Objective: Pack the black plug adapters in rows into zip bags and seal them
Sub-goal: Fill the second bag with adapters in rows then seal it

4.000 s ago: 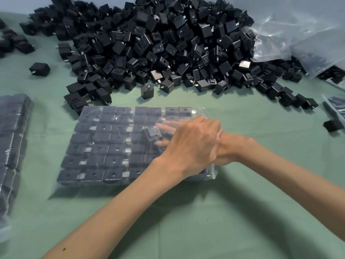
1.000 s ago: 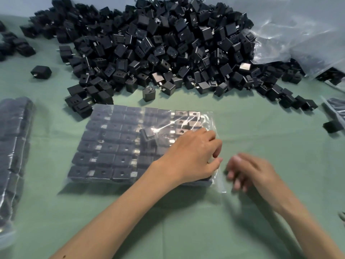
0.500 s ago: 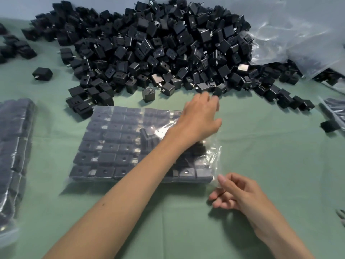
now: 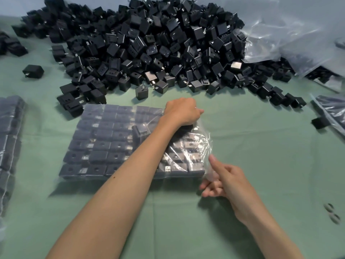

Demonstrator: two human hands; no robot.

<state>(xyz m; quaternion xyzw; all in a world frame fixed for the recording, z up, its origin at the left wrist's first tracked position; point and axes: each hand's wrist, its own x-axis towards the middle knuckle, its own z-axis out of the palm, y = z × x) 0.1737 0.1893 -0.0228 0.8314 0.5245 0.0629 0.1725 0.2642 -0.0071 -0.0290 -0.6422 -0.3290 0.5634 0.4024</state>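
Your left forearm crosses the zip bag (image 4: 104, 139) and hides part of its right half, so you cannot count the rows there. Your left hand (image 4: 182, 113) sits at the bag's far right corner with its fingers curled under; the fingertips are hidden beneath the hand. The clear film rises up into that hand, so it appears to grip the bag's open edge. Your right hand (image 4: 224, 179) is at the near right corner. Its thumb points up toward the bag and its fingers are curled below, with a flap of film pinched between them.

The zip bag lies flat on the green cloth (image 4: 168, 225), in the middle of the scene, just near of the pile of loose adapters (image 4: 149, 43). Inside it, black plug adapters (image 4: 97, 144) lie in neat rows. One tilted adapter (image 4: 141, 130) stands up out of the rows beside your left forearm.

At the left edge another filled bag (image 4: 9, 139) is cut off by the frame, and its contents read only as dark blocks. At the right edge a further bag (image 4: 331, 107) is also cut off, with a single adapter (image 4: 320, 122) just beside it. Crumpled clear plastic bags (image 4: 291, 34) lie at the far right, touching the pile. A lone adapter (image 4: 33, 71) sits apart, left of the pile.
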